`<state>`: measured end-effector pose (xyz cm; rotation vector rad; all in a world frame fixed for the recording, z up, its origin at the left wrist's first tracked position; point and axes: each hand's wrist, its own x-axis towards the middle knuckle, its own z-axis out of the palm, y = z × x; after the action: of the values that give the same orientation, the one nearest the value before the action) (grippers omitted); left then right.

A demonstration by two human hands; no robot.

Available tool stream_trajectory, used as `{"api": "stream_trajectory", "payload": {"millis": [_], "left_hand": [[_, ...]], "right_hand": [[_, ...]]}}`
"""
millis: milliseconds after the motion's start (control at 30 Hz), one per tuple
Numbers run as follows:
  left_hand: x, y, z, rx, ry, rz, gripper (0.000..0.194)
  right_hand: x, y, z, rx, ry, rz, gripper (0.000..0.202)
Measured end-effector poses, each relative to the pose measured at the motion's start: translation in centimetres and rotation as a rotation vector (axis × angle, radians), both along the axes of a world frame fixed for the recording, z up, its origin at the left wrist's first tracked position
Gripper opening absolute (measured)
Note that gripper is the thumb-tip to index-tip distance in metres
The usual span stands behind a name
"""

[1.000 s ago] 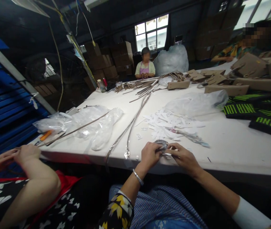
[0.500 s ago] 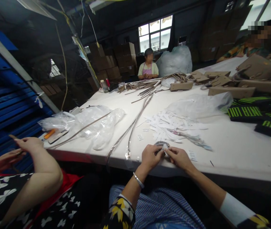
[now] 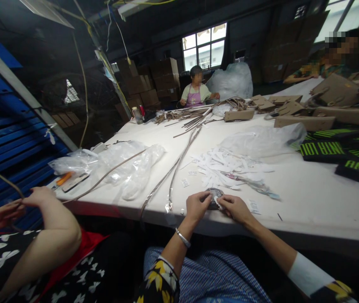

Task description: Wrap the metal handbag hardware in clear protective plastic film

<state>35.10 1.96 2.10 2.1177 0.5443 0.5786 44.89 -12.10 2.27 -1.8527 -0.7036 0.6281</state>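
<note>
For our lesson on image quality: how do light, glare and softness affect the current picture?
Head view: the far window glares bright; head view: crumpled clear plastic catches shiny highlights; head view: dark shadow lies below the white table; head view: the small handled item looks too soft for fine detail.

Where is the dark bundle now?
In the head view, the dark bundle is right of centre, at the near edge of the table, between the left hand and right hand, below the white strips.
</note>
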Motion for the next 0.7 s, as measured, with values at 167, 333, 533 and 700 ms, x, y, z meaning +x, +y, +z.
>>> {"api": "stream_trajectory", "payload": {"millis": [167,333,533,700], "left_hand": [[0.04,0.22,-0.24,-0.028,-0.032,-0.018,0.02],[0.04,0.4,-0.23,-0.032,-0.046,-0.031,0.019],[-0.24,0.13,0.2,0.013,-0.021,-0.044,0.019],[-0.13,0.12,0.68,0.068,0.043,-0.04,0.018]], "right_hand": [[0.15,0.06,0.15,0.001,-0.015,0.027,0.041],[0.35,0.15,-0.05,-0.021,-0.041,0.038,0.042],[0.51,0.56,-0.09,-0.063,-0.154,0.016,0.04],[0.33,0.68,0.03,-0.069,-0.259,-0.002,0.033]]}}
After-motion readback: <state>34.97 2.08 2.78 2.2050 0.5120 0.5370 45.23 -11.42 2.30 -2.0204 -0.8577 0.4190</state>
